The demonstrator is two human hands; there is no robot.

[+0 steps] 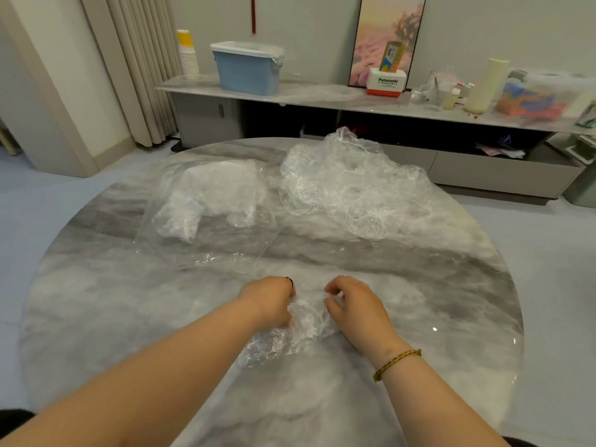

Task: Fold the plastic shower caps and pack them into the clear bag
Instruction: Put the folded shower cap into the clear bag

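Left hand [269,301] and right hand [351,304], fingers curled, pinch one crumpled shower cap [300,330] between them, on the near side of the clear bag [206,214]. The loose cap pile [351,191] lies right of the bag, and a whitish bundle, apparently caps, shows inside it. Risk, judged: the slick, springy film may slip the pinch or spring open, losing the fold.
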